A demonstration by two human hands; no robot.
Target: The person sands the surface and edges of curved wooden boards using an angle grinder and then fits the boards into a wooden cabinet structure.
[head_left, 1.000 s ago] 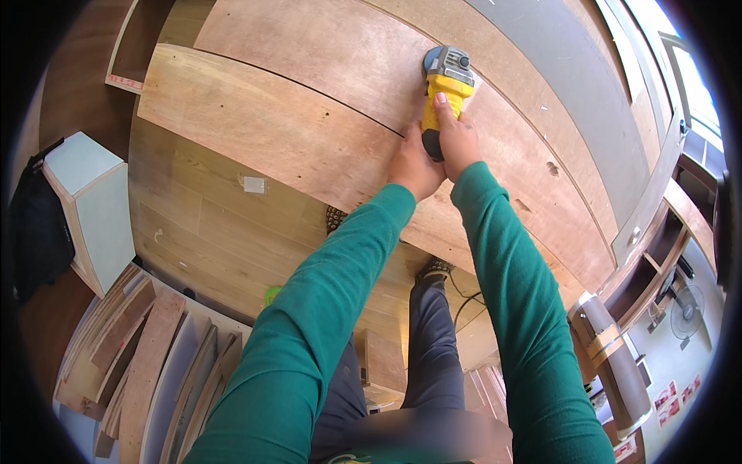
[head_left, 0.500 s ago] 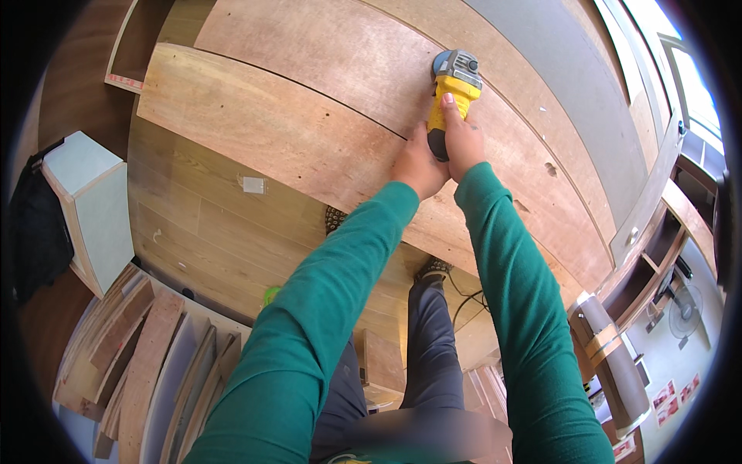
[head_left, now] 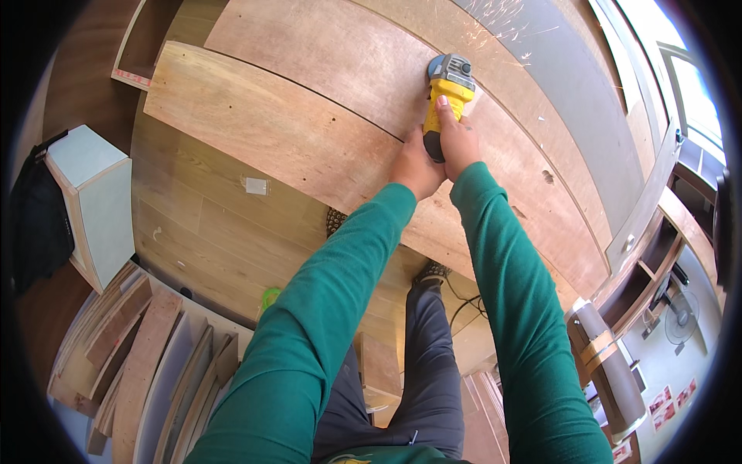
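A yellow and grey angle grinder [head_left: 452,85] with a bluish disc [head_left: 437,65] is gripped by both my hands over wooden boards. My left hand [head_left: 415,166] closes round the black rear end of its body from the left. On the other side my right hand [head_left: 461,145] wraps the handle, with its thumb along the top. The disc sits at the left of the tool's head, close to the reddish board [head_left: 325,46]; whether it touches the wood cannot be made out. Orange sparks [head_left: 495,19] fly beyond the head, over the grey panel.
A lighter plank [head_left: 232,100] lies nearest me, above the wood floor [head_left: 182,209]. Beyond are a grey panel [head_left: 556,85] and more boards. A pale box [head_left: 104,209] stands at left, and offcuts [head_left: 147,363] fill a bin at lower left. A cable [head_left: 468,305] runs near my foot.
Sparks now spray past the grinder's head, where none showed before. My hands and the grinder have shifted only slightly to the left in the picture, and the view has moved a little.
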